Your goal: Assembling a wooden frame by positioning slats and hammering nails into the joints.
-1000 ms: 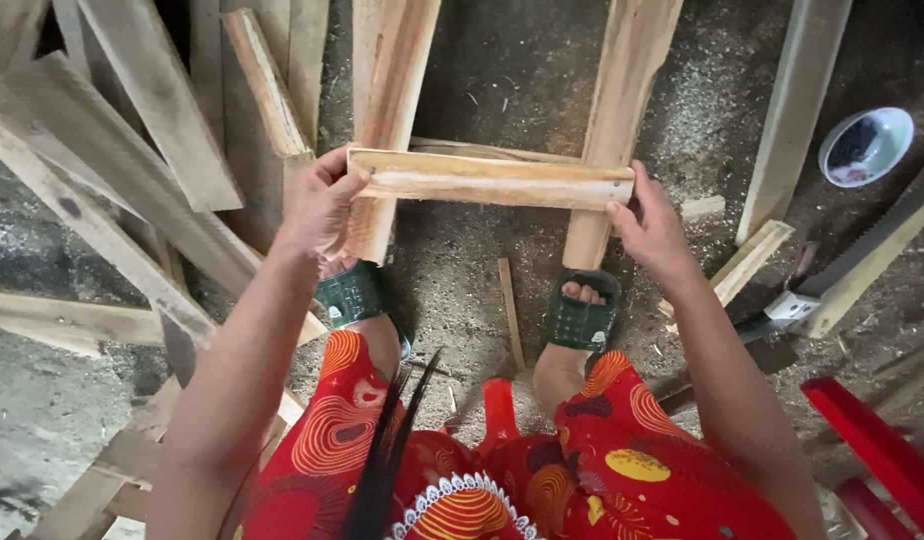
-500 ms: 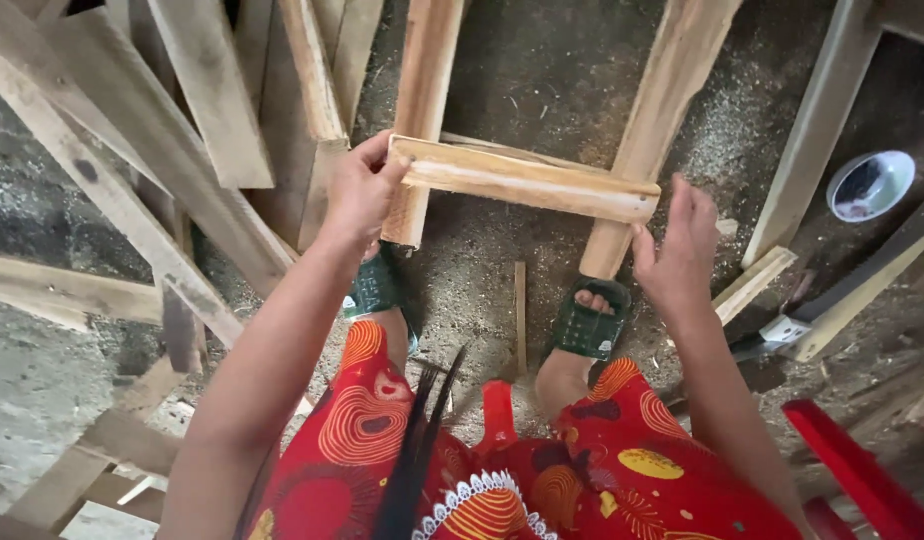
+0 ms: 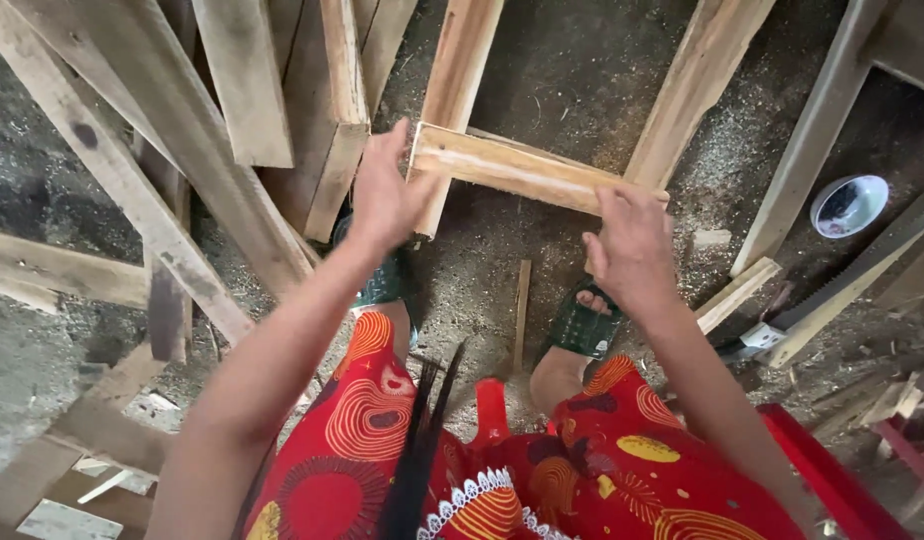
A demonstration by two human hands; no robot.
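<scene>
A short pale wooden plank (image 3: 522, 170) lies crosswise on two long planks, the left one (image 3: 462, 70) and the right one (image 3: 697, 80), which run away from me over the sawdust floor. My left hand (image 3: 387, 195) is flat, palm against the short plank's left end, fingers pointing up. My right hand (image 3: 632, 245) has its fingers spread, with the fingertips at the plank's near edge by its right end. Neither hand is closed around the wood. My feet in green sandals (image 3: 582, 325) stand just below the plank.
Many rough planks (image 3: 182, 200) are piled at the left and upper left. A white bowl (image 3: 847, 205) sits at the right, with a hand saw (image 3: 862, 260) lying below it. A red plastic seat (image 3: 832, 470) is at lower right. A thin stick (image 3: 522, 310) lies between my feet.
Both hands gripped the short plank's ends a second ago. The right hand let go, then came back to its near edge. The left hand has opened against the left end.
</scene>
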